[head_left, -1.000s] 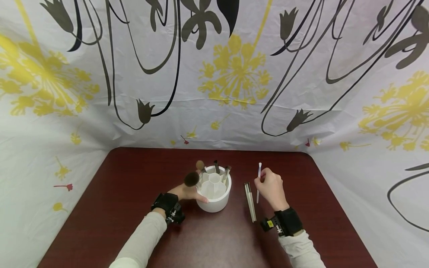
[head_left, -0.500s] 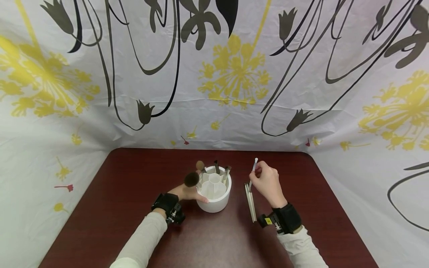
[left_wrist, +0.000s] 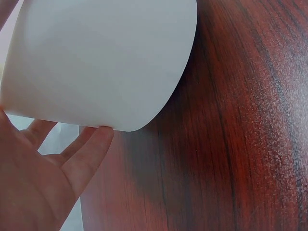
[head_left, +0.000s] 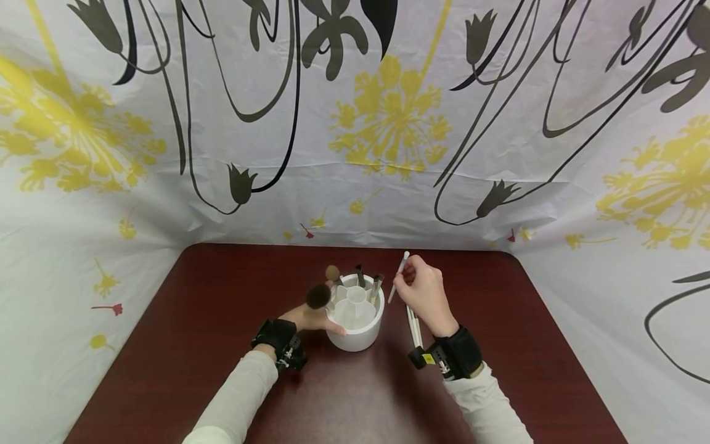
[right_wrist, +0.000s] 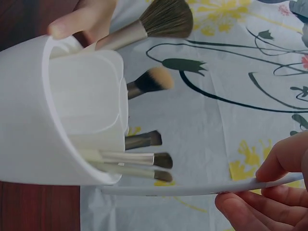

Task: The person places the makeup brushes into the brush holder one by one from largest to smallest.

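My left hand [head_left: 312, 319] grips a white round brush holder [head_left: 355, 341] from its left side, thumb at the rim. In the left wrist view, fingers [left_wrist: 91, 156] touch the holder's lower edge. Several makeup brushes stand bristles up inside, among them a big dark fluffy brush [right_wrist: 168, 20] and a tan-tipped brush [right_wrist: 156, 79]. Just right of the holder, my right hand [head_left: 427, 293] pinches a slim white-tipped makeup brush [right_wrist: 187, 188] between thumb and fingers. It tilts with its white tip upward, and its lower end is beside the holder's rim, apparently outside it.
Slim pale-handled brushes [head_left: 414, 330] lie on the dark red-brown table [head_left: 233, 290] below my right hand, partly covered by it. A white cloth [head_left: 355, 203] with yellow and grey flower prints hangs behind and at both sides of the table.
My right hand has carried the slim brush leftward, from beyond the lying brushes to near the holder, tilting it on the way. My left hand keeps its hold, and the holder has not moved.
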`<action>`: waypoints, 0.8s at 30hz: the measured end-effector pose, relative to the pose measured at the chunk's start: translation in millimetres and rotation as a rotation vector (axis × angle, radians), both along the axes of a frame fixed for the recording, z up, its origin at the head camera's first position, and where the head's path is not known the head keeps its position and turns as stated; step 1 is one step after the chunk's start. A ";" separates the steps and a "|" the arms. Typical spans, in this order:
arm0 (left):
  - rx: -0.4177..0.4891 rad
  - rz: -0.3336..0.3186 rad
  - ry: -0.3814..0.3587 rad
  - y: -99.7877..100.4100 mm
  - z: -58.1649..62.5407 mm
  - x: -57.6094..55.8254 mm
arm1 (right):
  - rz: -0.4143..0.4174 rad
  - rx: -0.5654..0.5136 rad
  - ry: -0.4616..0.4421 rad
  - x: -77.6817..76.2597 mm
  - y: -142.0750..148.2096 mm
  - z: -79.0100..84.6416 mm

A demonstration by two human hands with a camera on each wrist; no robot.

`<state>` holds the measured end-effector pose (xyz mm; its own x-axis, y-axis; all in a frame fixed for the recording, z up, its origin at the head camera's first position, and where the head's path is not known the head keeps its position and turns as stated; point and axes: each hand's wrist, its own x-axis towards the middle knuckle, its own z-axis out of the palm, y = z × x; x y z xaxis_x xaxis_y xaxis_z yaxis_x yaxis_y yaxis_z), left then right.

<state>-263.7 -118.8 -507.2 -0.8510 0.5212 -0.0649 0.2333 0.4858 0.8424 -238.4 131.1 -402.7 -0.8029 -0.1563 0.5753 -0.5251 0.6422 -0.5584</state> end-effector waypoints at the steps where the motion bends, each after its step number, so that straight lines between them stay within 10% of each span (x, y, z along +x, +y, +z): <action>1: 0.006 -0.006 0.013 0.1 0.0 0.1 | 0.001 0.001 0.005 -0.5 -1.4 0.4; 24: 0.012 0.004 0.012 1.1 -0.1 1.6 | 0.024 0.021 -0.066 -5.2 -15.4 -17.3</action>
